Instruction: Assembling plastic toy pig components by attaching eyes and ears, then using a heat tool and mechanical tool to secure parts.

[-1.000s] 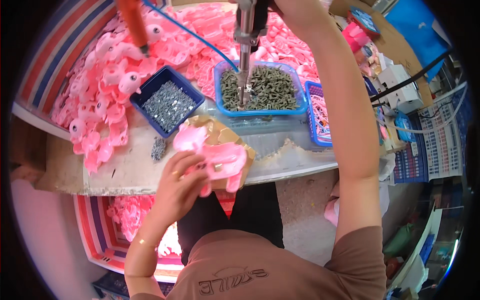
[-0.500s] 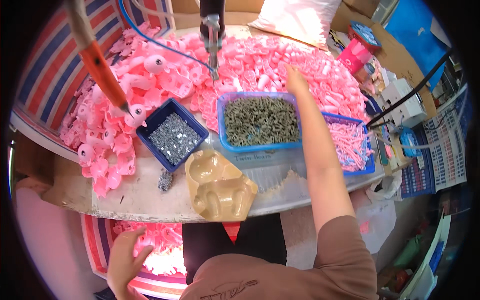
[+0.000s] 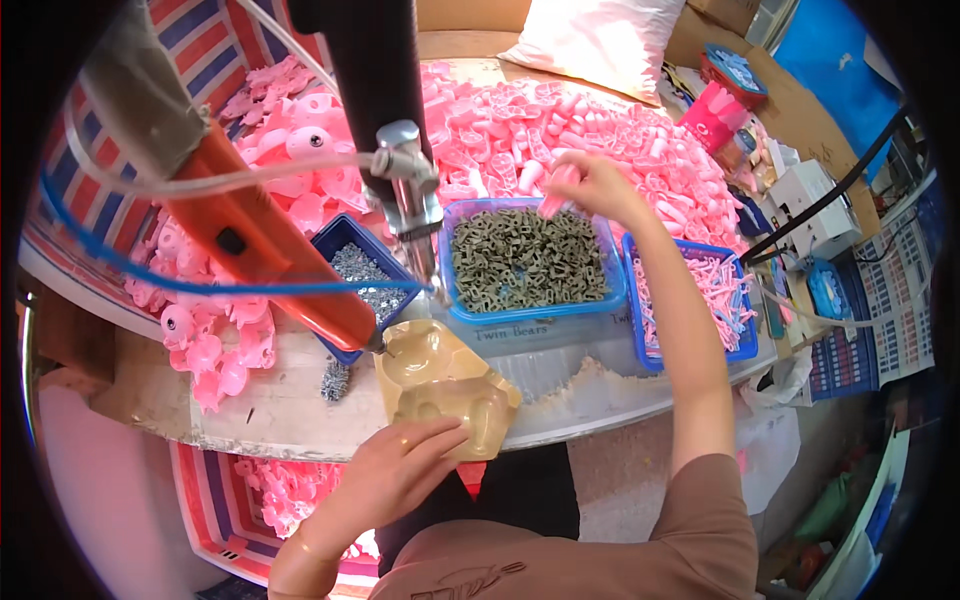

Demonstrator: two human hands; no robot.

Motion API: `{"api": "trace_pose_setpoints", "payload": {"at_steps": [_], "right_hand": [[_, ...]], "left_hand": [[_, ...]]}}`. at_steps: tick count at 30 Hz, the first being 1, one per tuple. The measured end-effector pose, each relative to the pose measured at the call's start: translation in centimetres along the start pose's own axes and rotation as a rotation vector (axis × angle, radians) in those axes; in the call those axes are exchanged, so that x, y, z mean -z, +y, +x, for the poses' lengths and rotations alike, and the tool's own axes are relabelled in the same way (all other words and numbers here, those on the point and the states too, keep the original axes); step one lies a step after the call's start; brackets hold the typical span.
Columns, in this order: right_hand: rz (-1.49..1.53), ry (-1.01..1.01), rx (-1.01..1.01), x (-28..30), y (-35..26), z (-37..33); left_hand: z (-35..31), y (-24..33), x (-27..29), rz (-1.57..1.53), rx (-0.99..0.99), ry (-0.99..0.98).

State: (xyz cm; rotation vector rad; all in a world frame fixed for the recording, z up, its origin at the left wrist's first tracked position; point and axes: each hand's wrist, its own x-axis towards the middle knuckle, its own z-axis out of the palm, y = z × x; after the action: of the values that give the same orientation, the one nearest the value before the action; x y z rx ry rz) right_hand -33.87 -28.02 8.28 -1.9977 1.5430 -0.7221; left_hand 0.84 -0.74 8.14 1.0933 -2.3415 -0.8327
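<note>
Sitting at a worktable (image 3: 290, 425), a person in a brown shirt (image 3: 560, 550) uses both bare hands. Below the table's near edge, at left, pink parts fill a striped container (image 3: 195, 500). The left hand (image 3: 400, 470) lies over the near-left edge of a tan mould (image 3: 485, 410), fingers almost straight and close together; whether its thumb grips the edge I cannot tell. The mould sits at the table's near edge, its hollows bare. Left of it are a small metal heap (image 3: 335, 381) and a navy tray (image 3: 340, 230) of metal bits. An orange-handled tool (image 3: 270, 250) and a black tool (image 3: 375, 90) hang above. Farther back, the right hand (image 3: 600, 190) pinches a pink piece (image 3: 552, 203) over the far edge of a light-blue tub (image 3: 540, 316) of grey-green parts. A blue basket (image 3: 742, 350) of strips stands right. Behind spread heaped pink parts (image 3: 650, 150), then a white sack (image 3: 595, 45).
</note>
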Motion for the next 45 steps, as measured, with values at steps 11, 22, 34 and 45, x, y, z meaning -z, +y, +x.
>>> {"api": "trace_pose_setpoints", "payload": {"at_steps": [11, 22, 34, 45], "right_hand": [[0.377, -0.680, -0.119, -5.7, -9.3, -16.1], [-0.063, 0.470, -0.084, 2.1, 9.4, -4.6], [-0.972, 0.428, -0.347, 4.1, 12.2, 0.1], [-0.335, 0.508, -0.088, 4.2, 7.3, -2.1]], "left_hand": [[5.6, 0.6, -7.1, 0.036, -0.299, 0.383], [3.1, 1.0, -6.6, -0.050, -0.200, 0.368], [2.8, 0.6, -6.8, -0.053, -0.136, 0.372], [3.0, 0.8, -6.9, -0.072, -0.094, 0.339]]}}
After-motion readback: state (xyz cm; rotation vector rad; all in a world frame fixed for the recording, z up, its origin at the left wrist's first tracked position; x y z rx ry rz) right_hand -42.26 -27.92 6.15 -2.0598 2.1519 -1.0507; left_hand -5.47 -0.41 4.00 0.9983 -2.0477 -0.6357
